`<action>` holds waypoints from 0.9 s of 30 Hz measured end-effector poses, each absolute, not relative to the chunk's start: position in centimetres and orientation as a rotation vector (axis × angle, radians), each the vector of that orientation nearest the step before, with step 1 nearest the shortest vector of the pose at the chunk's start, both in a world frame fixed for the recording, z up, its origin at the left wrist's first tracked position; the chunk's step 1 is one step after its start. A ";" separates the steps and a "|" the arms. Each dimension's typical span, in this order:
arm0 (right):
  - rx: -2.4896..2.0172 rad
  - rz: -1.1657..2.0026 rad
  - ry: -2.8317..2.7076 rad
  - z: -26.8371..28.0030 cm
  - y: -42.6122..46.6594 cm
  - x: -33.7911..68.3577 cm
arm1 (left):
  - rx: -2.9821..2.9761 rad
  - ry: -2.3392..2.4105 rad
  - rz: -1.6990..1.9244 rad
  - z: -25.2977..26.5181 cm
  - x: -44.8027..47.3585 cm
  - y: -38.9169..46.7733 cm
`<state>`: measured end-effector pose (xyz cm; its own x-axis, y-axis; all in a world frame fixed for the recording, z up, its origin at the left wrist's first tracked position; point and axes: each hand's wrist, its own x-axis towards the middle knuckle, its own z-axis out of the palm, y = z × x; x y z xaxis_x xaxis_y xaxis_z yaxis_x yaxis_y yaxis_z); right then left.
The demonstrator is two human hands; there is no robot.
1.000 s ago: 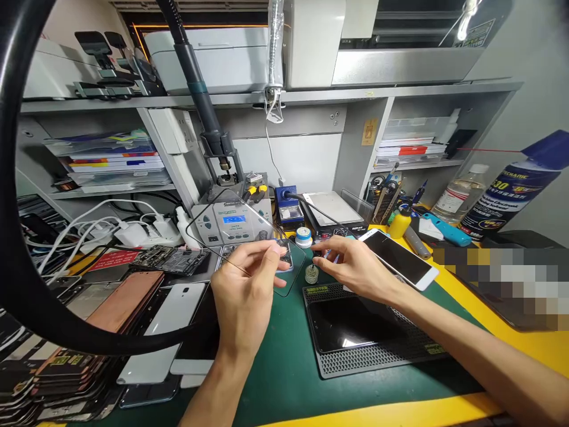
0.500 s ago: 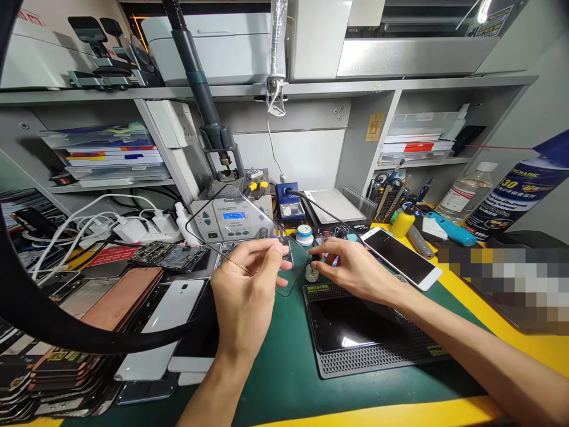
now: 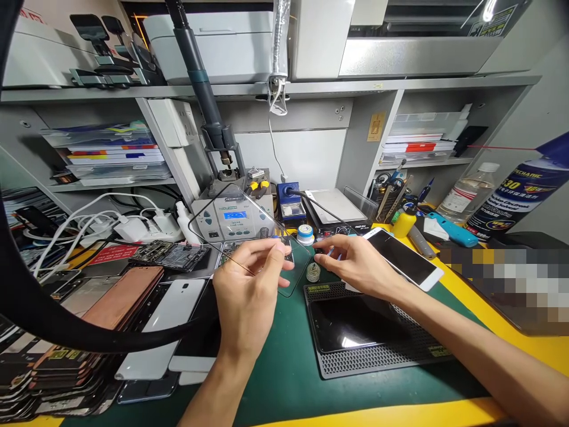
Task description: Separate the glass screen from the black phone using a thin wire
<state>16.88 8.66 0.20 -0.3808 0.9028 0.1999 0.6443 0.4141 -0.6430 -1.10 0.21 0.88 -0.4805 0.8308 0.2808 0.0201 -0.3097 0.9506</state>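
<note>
Holding a clear, dark-edged panel (image 3: 253,222) in the left hand (image 3: 246,284), with the thumb drawn in against curled, nearly closed fingers. Tilting it above the green mat (image 3: 284,385), in front of a control station (image 3: 264,207), and seeing the station's lit blue display through it.

Extending the right hand (image 3: 355,267) just beside the panel's right corner, bending the fingers toward the thumb and leaving only a narrow opening. Perhaps pinching a small dark item (image 3: 318,251) there; being unable to tell for certain at this size.

Noting a small glass jar (image 3: 313,273) standing on the mat just below the right fingertips, beside the panel's edge. Placing a blue-and-white tub (image 3: 305,233) behind the jar. Recording a black screen (image 3: 355,325) lying flat on a grey honeycomb pad (image 3: 368,363), under the right wrist and forearm in this view, and a white phone (image 3: 402,256) beyond that forearm.

Observing a copper-coloured plate (image 3: 124,296) and a white phone back (image 3: 164,326) among stacked parts to the left, partly behind a black ring (image 3: 111,341). Logging a yellow bottle (image 3: 403,224) and a large spray can (image 3: 511,196) at the right.
</note>
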 end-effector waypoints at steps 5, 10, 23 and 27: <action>-1.338 0.713 -2.089 -0.1 9.0 17.0 | 1.114 1.348 1.855 0.9 -1.1 0.1; -1.362 0.750 -2.041 -0.4 9.2 17.1 | 1.114 1.346 1.852 0.8 -1.2 0.0; -1.202 0.592 -2.285 0.0 8.4 16.5 | 1.119 1.368 1.841 0.8 -1.0 0.1; -1.183 0.569 -2.315 -0.1 8.5 16.5 | 1.124 1.372 1.842 0.8 -1.1 0.0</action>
